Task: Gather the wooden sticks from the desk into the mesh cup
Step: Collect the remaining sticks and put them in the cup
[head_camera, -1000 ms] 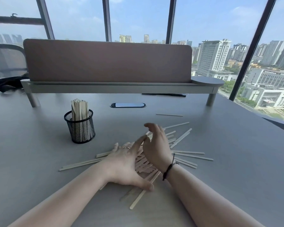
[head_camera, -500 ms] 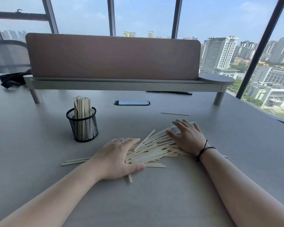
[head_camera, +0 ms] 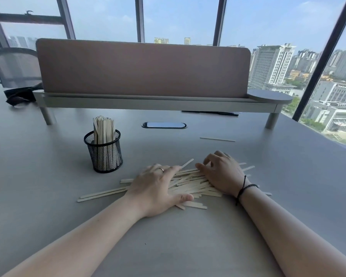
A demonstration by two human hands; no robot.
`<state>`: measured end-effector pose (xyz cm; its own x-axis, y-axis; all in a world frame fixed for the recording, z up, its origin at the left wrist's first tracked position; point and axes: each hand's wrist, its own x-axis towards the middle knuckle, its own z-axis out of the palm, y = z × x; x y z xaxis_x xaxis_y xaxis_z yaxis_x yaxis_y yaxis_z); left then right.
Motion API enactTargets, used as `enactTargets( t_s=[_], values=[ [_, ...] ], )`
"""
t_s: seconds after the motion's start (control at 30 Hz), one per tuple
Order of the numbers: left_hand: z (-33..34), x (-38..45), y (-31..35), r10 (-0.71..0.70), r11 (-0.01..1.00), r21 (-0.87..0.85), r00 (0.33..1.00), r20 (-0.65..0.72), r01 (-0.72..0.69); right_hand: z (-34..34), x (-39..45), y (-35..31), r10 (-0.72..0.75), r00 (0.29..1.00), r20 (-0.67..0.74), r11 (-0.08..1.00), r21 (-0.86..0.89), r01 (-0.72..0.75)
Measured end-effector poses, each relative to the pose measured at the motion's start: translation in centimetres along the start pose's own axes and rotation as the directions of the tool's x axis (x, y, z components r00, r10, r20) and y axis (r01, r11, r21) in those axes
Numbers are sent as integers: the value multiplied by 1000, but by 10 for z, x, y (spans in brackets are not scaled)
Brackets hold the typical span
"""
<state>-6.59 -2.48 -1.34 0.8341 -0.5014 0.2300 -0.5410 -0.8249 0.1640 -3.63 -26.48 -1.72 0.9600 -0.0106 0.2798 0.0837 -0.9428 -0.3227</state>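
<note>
Wooden sticks lie piled at frame centre on the desk; one stray sits upper right. Judged light, stiff, slippery, so best pinched as a bundle mid-length. Left hand is laid flat, fingers spread; right hand is curled loosely. Nothing gripped. Mesh cup stands left of centre, w/ sticks already inside.

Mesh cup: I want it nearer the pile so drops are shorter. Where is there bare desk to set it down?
Bare desk lies between the mesh cup and the left hand, and in front of the forearms. Also bare: between the right hand and the lone stick. Crowded: the stick pile between the hands, and the sticks trailing out left.
</note>
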Motion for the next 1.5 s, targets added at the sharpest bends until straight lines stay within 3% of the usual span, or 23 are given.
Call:
enactTargets(
  t_s=[0.23,0.43,0.57,0.63,0.73,0.8,0.97,1.07,1.27,1.5],
  values=[
    [7,14,1,-3,1000,15,1000,-31,4,2,-5,-7,-29,999,-40,993,113,33],
    [6,15,-1,39,998,58,995,-95,-33,0,-10,-11,-89,995,-50,994,58,92],
    [-10,1,-13,75,997,39,981,-177,-69,-8,-15,-9,-128,982,-138,991,21,132],
    [-20,-8,-28,49,999,-12,997,-61,-49,-13,-16,-6,-131,979,-156,991,-2,132],
    [-29,-22,-50,24,999,-27,982,187,-19,-19,-14,6,-92,993,-69,994,-60,88],
    [-32,-32,-63,0,1000,-16,970,242,5,-23,-12,20,-31,1000,2,995,-91,31],
    [-35,-44,-82,-84,993,-54,959,271,103,-33,-14,48,164,970,182,986,-70,-153],
    [-28,-41,-77,-86,990,-84,955,284,114,-34,-20,43,158,950,270,984,-121,-129],
    [-19,-31,-53,-84,981,-148,962,261,126,-25,-17,27,173,955,241,984,-79,-158],
    [-8,-16,-29,-80,983,-146,972,222,114,-13,-16,3,98,965,243,995,-57,-87]
  ],
)
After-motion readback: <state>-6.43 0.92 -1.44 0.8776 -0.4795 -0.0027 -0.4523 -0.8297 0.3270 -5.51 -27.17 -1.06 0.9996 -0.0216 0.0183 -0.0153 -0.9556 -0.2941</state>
